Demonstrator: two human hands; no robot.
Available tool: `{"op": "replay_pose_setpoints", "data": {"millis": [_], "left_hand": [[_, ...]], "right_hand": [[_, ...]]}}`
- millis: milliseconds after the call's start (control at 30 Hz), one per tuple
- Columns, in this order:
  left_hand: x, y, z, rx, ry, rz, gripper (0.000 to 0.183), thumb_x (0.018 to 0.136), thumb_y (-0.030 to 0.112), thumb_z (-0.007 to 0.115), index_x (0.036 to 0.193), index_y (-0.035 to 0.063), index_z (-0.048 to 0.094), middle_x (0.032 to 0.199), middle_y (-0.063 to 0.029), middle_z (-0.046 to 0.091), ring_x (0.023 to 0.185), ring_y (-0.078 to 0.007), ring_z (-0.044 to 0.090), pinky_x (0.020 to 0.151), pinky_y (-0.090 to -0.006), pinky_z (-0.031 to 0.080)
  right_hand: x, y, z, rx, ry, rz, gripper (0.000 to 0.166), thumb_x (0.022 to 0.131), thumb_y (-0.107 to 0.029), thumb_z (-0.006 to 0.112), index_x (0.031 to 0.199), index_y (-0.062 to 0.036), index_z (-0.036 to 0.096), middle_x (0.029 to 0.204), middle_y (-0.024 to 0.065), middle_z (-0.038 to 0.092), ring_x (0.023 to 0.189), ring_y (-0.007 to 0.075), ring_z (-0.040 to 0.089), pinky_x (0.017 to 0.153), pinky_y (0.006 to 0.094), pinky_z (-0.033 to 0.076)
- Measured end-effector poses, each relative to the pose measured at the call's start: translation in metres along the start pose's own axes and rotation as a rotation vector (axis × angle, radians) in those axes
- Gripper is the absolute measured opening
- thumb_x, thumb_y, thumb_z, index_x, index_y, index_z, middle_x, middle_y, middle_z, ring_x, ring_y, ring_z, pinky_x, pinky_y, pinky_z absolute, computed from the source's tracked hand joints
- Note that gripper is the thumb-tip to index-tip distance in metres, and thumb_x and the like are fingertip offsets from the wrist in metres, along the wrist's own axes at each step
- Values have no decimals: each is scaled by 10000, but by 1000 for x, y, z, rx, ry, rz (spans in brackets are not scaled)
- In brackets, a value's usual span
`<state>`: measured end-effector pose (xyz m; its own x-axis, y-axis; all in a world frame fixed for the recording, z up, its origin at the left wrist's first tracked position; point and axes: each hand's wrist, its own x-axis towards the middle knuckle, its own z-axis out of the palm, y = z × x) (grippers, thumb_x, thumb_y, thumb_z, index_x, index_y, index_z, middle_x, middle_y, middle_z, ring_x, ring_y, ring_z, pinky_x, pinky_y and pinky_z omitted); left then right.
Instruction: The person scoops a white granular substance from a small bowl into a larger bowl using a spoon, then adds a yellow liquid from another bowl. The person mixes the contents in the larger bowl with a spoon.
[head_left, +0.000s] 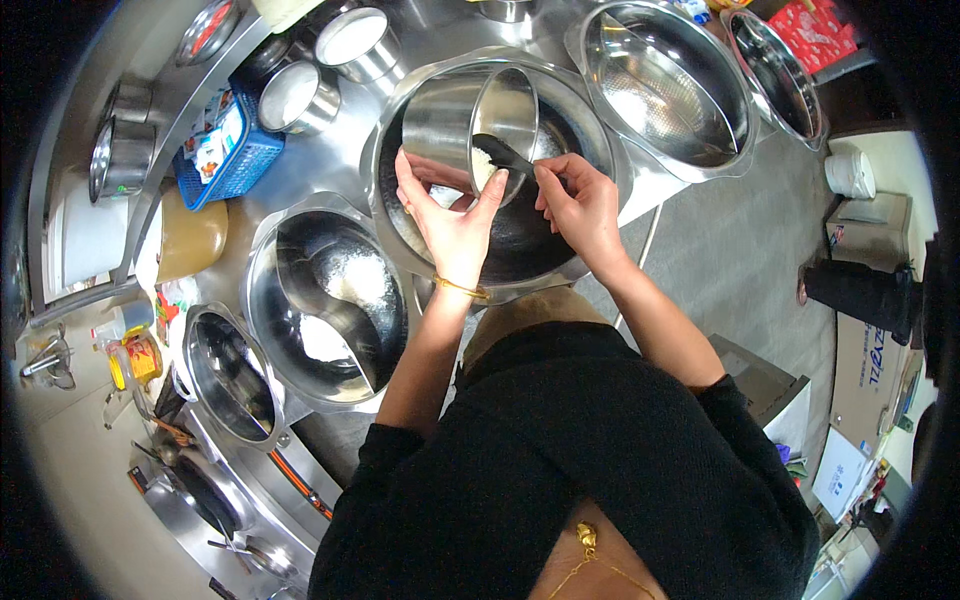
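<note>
My left hand grips a cylindrical stainless-steel container from below, thumb at its rim. The container lies tilted on its side, mouth to the right, above a large metal pot. White grains show inside its lower edge. Between the fingers of my right hand is the handle of a black spoon, whose head reaches into the container's mouth. Part of the spoon's head is hidden by the container and the grains.
Divided hot pots stand at the upper right and lower left, close beside the central pot. Two steel containers of white contents and a blue plastic basket sit on the steel counter. Boxes line the right wall.
</note>
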<state>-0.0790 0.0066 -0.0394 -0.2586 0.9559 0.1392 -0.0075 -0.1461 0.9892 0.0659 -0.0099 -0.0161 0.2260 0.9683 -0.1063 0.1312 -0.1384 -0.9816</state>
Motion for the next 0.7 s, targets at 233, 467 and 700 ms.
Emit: {"op": "replay_pose_setpoints", "data": {"millis": [233, 467, 700], "left_hand": [[-8, -5, 19, 86, -34, -2, 1108, 635, 142, 878, 1462, 76, 143, 1279, -163, 285, 1171, -250, 381, 819, -349, 551], [1, -3, 15, -25, -46, -25, 1069, 684, 80, 840, 1467, 42, 114, 1323, -141, 260, 1203, -242, 350, 901, -375, 502], [12, -5, 23, -48, -39, -31, 1042, 712, 51, 816, 1468, 38, 98, 1386, -167, 228, 1283, -278, 300, 941, -412, 487]], "right_hand": [[2, 15, -19, 82, 11, 76, 173, 908, -142, 605, 931, 28, 628, 613, 27, 606, 507, 48, 544, 429, 217, 417], [5, 13, -18, 110, 21, 34, 180, 918, -148, 595, 931, 29, 624, 622, 31, 605, 504, 49, 536, 416, 208, 412], [19, 4, -19, 263, -45, 196, 179, 920, -151, 591, 916, 26, 615, 627, 41, 600, 475, 61, 504, 412, 210, 401]]}}
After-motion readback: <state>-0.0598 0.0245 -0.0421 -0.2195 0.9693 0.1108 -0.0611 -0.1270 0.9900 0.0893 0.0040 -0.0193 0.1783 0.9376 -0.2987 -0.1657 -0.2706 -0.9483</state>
